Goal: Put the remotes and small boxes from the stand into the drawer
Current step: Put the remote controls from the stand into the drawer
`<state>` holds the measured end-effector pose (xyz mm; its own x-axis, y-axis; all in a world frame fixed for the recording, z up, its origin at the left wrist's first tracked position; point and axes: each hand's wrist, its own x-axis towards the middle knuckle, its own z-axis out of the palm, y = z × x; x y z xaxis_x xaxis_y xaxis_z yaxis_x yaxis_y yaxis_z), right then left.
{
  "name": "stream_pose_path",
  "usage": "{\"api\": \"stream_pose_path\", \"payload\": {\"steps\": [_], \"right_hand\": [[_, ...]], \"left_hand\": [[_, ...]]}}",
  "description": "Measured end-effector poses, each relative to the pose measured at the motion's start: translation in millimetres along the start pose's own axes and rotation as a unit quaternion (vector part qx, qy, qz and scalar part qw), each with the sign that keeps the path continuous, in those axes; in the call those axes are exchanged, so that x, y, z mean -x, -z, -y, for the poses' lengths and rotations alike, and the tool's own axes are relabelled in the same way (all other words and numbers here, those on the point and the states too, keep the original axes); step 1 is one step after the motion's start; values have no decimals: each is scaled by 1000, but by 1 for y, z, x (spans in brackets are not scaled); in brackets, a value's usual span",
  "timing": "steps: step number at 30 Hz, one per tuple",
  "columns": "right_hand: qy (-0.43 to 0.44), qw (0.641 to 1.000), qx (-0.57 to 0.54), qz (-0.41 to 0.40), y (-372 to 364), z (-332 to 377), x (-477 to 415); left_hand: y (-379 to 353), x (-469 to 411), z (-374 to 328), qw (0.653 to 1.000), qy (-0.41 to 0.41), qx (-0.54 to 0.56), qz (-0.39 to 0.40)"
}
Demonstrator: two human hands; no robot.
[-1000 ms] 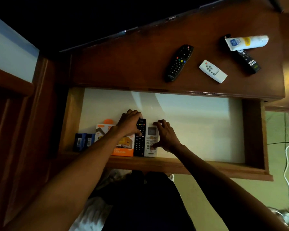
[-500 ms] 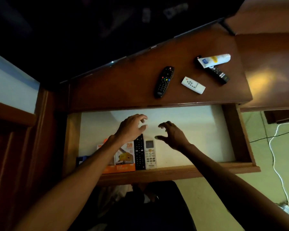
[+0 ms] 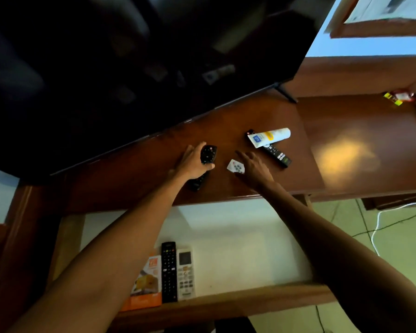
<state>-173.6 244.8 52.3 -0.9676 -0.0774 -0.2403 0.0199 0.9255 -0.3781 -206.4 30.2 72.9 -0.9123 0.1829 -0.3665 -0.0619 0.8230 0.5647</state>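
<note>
The left hand [image 3: 192, 162] was closed around a black remote [image 3: 208, 155] on the stand [image 3: 135, 179]. The right hand [image 3: 252, 165] lay spread over a white remote [image 3: 234, 166], grip unclear. The open drawer [image 3: 238, 241] held two remotes [image 3: 175, 272] and an orange box [image 3: 147, 284].

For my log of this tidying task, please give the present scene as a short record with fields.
left hand: grip closed around black remote on stand
right hand: open, over small white remote
also on stand: slim black remote, white tube lying across it
drawer: open
in drawer: orange box, black remote, white remote, side by side
</note>
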Motion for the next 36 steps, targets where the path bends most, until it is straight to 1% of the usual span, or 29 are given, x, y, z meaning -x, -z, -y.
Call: {"api": "stream_pose_path", "payload": {"steps": [2,4,8,11,14,17,19,23,26,32,36], "right_hand": [[19,999,13,45,0,-9,-13],[45,997,19,67,-2,-17,-20],[93,992,11,86,-3,-31,-25],[104,991,-31,84,-4,-31,-14],[132,985,-96,55,-12,-23,16],[166,979,-105,62,-31,-15,55],[168,979,-95,72,-45,-12,77],[101,989,-87,70,-76,-11,118],[42,989,-115,78,-105,-16,142],[-63,985,-147,64,-152,-26,167],[-111,982,-139,62,-175,-33,171]], "left_hand": [[-4,-11,-7,999,23,8,28],[-12,-18,-8,998,40,16,39],[-25,-19,-9,999,33,23,13],[-26,-3,-7,1000,22,9,-1],[-28,27,3,999,27,20,-2],[-36,67,14,999,15,22,22],[-45,93,22,999,-2,19,30],[-71,142,41,999,-30,-14,25],[-99,165,57,999,-44,-20,21],[-156,168,66,999,36,15,27],[-191,162,65,996,66,-11,50]]}}
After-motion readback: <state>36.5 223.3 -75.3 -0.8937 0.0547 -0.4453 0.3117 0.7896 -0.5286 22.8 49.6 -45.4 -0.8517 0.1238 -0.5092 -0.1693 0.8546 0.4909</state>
